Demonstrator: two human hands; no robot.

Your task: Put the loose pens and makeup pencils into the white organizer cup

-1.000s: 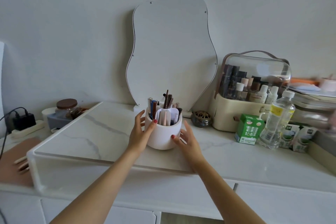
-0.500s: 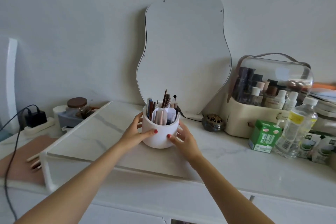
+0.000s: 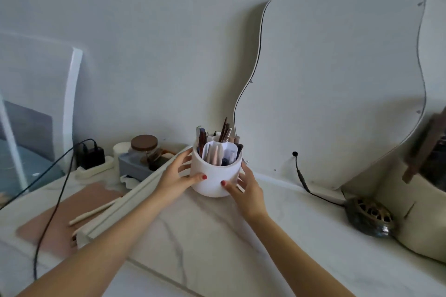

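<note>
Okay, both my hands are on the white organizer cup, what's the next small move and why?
Probably let go with the left hand and reach for the pale loose pencil lying on the pinkish-brown mat to the left. The round white organizer cup stands upright on the marble-patterned tabletop, and the right hand can steady it.

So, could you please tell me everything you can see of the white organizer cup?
The white organizer cup is a round, matte, plastic-looking tub standing upright on the marble-patterned surface. Inner dividers split it into compartments packed with upright pens, pencils and brushes. The left hand and right hand clasp its sides.
</note>
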